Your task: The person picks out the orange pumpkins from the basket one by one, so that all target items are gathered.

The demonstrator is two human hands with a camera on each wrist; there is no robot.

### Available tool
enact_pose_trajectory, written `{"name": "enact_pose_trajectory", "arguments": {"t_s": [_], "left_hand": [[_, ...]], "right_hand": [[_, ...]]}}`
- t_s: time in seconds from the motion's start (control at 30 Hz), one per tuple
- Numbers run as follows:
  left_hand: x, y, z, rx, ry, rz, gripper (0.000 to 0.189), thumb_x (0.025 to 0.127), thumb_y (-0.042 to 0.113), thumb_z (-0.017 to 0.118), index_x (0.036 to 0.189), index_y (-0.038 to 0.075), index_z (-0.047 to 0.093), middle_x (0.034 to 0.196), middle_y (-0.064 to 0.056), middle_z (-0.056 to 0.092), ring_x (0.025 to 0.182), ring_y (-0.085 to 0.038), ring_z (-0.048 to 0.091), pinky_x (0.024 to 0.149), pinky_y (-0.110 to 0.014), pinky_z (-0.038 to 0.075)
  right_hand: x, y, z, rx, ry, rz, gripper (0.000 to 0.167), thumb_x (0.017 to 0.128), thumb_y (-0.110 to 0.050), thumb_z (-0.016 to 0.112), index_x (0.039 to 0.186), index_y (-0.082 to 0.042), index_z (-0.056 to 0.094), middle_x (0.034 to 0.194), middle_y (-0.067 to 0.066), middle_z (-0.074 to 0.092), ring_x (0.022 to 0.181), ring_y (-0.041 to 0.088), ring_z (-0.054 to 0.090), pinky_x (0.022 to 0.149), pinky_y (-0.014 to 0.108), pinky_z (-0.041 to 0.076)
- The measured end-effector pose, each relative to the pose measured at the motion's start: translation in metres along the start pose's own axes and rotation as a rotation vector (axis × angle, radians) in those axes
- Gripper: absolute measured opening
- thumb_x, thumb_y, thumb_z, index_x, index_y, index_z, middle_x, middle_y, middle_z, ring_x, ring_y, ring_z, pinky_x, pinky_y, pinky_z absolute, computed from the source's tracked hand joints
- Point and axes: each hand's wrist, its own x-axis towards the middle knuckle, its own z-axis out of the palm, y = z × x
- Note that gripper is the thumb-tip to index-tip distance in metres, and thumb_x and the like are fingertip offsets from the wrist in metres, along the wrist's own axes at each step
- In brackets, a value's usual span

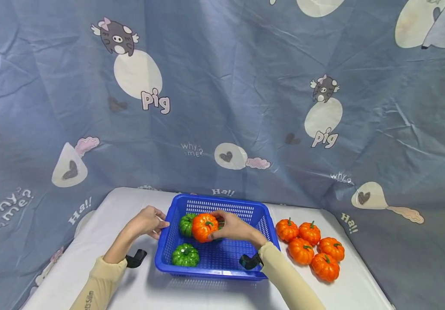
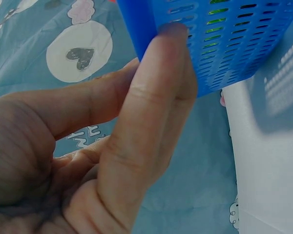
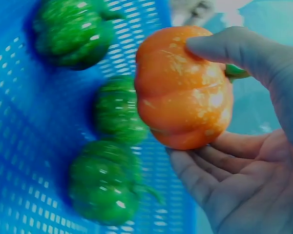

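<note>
My right hand [image 1: 231, 226] grips an orange pumpkin [image 1: 203, 228] over the blue basket [image 1: 216, 272], thumb on one side and fingers on the other. In the right wrist view that orange pumpkin [image 3: 184, 87] hangs above several green pumpkins, one of them [image 3: 105, 183] lower in the frame. One green pumpkin [image 1: 185, 255] sits in the basket's near left corner; another [image 1: 186, 224] is partly hidden behind the orange one. My left hand [image 1: 146, 221] pinches the basket's left rim, and the left wrist view shows a finger against the slotted basket wall [image 2: 219, 44].
To the right of the basket, several orange pumpkins [image 1: 301, 251] lie grouped on the white table [image 1: 137, 292]. A blue-grey cloth [image 1: 214, 107] printed with cartoon pigs hangs behind and at both sides of the table.
</note>
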Motion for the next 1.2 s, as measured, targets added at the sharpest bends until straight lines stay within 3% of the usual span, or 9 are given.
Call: {"name": "enact_pose_trajectory", "arguments": {"t_s": [0.33, 0.63, 0.9, 1.03, 1.2], "left_hand": [[0.002, 0.0, -0.003, 0.006, -0.003, 0.007, 0.031, 0.092, 0.004, 0.061, 0.116, -0.015, 0.056, 0.076, -0.013, 0.067, 0.063, -0.017, 0.066, 0.058, -0.032, 0.061], [0.001, -0.003, -0.004, -0.003, -0.019, 0.02, 0.03, 0.092, 0.003, 0.061, 0.116, -0.016, 0.055, 0.076, -0.014, 0.067, 0.062, -0.017, 0.066, 0.057, -0.033, 0.06], [0.0, -0.002, -0.006, 0.007, -0.002, 0.017, 0.03, 0.092, 0.004, 0.062, 0.115, -0.014, 0.056, 0.076, -0.013, 0.067, 0.062, -0.017, 0.066, 0.058, -0.033, 0.061], [-0.002, -0.003, -0.006, 0.009, -0.001, 0.019, 0.03, 0.092, 0.004, 0.061, 0.115, -0.015, 0.056, 0.077, -0.013, 0.067, 0.062, -0.017, 0.066, 0.058, -0.033, 0.061], [-0.003, -0.004, -0.006, 0.01, -0.003, 0.013, 0.031, 0.092, 0.004, 0.061, 0.116, -0.015, 0.056, 0.077, -0.013, 0.067, 0.063, -0.017, 0.066, 0.058, -0.033, 0.061]], "right_hand": [[-0.058, 0.007, -0.047, 0.046, 0.081, 0.045, 0.064, 0.078, -0.029, 0.078, 0.132, -0.007, 0.053, 0.119, 0.005, 0.063, 0.109, 0.02, 0.059, 0.093, 0.035, 0.055], [-0.127, 0.035, -0.08, 0.111, 0.254, 0.232, 0.071, 0.079, -0.027, 0.078, 0.137, -0.001, 0.047, 0.123, 0.014, 0.063, 0.112, 0.025, 0.061, 0.094, 0.039, 0.054], [-0.187, 0.068, -0.114, 0.04, 0.407, 0.374, 0.075, 0.083, -0.028, 0.074, 0.139, 0.009, 0.041, 0.13, 0.027, 0.056, 0.117, 0.034, 0.057, 0.099, 0.045, 0.05], [-0.216, 0.084, -0.132, -0.002, 0.429, 0.528, 0.082, 0.086, -0.04, 0.069, 0.14, 0.012, 0.036, 0.139, 0.032, 0.046, 0.123, 0.043, 0.051, 0.101, 0.054, 0.046], [-0.257, 0.11, -0.153, 0.091, 0.443, 0.751, 0.1, 0.087, -0.059, 0.06, 0.141, 0.018, 0.025, 0.142, 0.038, 0.036, 0.128, 0.054, 0.036, 0.103, 0.07, 0.033]]}}
